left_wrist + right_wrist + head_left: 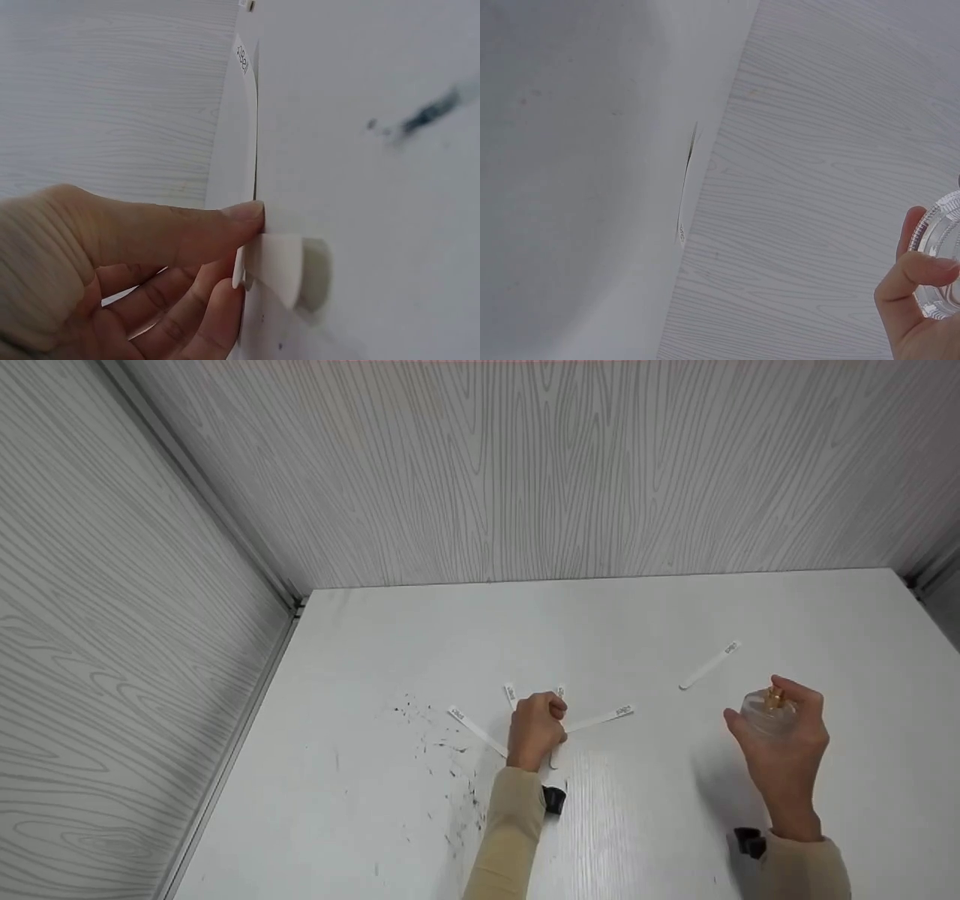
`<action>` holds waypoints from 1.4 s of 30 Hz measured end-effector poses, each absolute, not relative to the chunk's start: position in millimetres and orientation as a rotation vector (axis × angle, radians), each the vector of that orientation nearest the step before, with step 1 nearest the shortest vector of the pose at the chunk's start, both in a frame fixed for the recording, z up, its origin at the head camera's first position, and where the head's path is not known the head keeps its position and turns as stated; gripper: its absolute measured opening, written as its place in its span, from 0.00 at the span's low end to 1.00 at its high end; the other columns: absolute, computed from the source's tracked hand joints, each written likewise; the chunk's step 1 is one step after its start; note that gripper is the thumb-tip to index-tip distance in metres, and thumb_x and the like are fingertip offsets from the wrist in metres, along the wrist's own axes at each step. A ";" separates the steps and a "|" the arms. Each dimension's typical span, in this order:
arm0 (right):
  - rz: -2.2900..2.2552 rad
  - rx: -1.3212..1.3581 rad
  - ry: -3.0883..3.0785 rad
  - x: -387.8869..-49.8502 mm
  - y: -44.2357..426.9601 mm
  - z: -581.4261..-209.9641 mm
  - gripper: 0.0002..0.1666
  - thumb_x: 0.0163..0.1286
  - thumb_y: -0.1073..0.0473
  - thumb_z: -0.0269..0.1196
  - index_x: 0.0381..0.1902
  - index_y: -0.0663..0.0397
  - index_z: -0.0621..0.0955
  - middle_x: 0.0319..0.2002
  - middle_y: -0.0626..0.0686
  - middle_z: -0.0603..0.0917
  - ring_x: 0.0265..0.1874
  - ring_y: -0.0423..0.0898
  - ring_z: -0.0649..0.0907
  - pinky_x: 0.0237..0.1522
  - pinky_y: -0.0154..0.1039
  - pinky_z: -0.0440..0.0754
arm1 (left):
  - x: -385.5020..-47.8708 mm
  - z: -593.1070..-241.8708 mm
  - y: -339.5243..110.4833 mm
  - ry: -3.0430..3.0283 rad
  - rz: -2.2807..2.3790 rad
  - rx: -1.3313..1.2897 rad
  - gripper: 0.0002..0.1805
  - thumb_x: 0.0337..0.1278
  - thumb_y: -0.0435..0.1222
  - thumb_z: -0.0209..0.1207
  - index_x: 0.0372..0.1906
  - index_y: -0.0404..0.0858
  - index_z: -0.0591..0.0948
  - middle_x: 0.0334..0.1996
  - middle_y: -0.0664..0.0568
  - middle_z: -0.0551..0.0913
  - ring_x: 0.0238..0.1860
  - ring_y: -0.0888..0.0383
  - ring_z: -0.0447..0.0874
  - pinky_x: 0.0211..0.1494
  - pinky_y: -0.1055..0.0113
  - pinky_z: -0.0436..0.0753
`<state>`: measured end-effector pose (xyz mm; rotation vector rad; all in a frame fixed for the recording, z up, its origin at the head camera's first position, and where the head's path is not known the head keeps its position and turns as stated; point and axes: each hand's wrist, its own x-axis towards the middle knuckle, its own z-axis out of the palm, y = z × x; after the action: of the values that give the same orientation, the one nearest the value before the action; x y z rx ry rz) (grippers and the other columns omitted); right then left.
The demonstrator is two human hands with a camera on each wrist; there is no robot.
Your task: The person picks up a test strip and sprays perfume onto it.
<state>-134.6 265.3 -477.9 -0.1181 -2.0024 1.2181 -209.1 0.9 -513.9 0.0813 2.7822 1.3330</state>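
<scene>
My left hand [536, 727] is low over the table, where white paper test strips fan out around it. Labelled ends show on a left strip [472, 727], a right strip [604, 719] and two beyond the knuckles. In the left wrist view, thumb and fingers pinch a curved white strip [244, 60]; how many strips are held cannot be told. My right hand [791, 750] grips a clear glass perfume bottle [763, 721] above the table, a finger on its gold spray top [775, 697]. The right wrist view shows only the bottle's edge [939, 232].
A separate white strip [709, 666] lies on the white table [600, 622], beyond the bottle and to its left. Dark specks and scratches [457, 772] mark the surface left of my left hand. Wood-grain panels [480, 472] stand behind and at the sides.
</scene>
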 end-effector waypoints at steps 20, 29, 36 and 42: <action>1.205 -0.110 -1.980 -137.4 264.9 -482.2 0.37 0.48 0.83 0.70 0.58 0.73 0.74 0.51 0.47 0.79 0.49 0.36 0.75 0.51 0.29 0.70 | -210.7 -513.2 -5.0 2.583 1.476 0.085 0.11 0.47 0.19 0.67 0.36 0.32 0.88 0.27 0.52 0.87 0.29 0.64 0.81 0.35 0.71 0.82; 1.205 -0.107 -1.979 -137.7 264.4 -482.2 0.37 0.47 0.83 0.70 0.57 0.75 0.73 0.50 0.36 0.74 0.48 0.33 0.74 0.50 0.29 0.69 | -206.9 -506.7 -4.1 2.348 1.661 0.086 0.08 0.56 0.23 0.68 0.41 0.30 0.88 0.30 0.50 0.86 0.27 0.61 0.84 0.33 0.70 0.85; 1.225 -0.126 -1.985 -136.9 264.2 -482.0 0.37 0.47 0.82 0.71 0.58 0.73 0.74 0.51 0.46 0.78 0.49 0.35 0.75 0.50 0.30 0.69 | -201.2 -507.4 1.7 2.184 1.765 0.011 0.09 0.57 0.22 0.66 0.43 0.29 0.86 0.32 0.47 0.86 0.27 0.60 0.84 0.33 0.68 0.87; 1.206 -0.110 -1.982 -137.9 264.2 -483.3 0.37 0.47 0.83 0.70 0.57 0.73 0.74 0.52 0.50 0.79 0.50 0.35 0.75 0.52 0.30 0.69 | -195.3 -507.2 7.7 2.216 1.750 0.057 0.07 0.56 0.23 0.66 0.40 0.30 0.86 0.28 0.50 0.87 0.25 0.63 0.82 0.34 0.69 0.86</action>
<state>-137.9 264.2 -483.3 -0.1098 -1.9825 1.2061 -195.3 7.7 -507.2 0.0567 2.2164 1.7496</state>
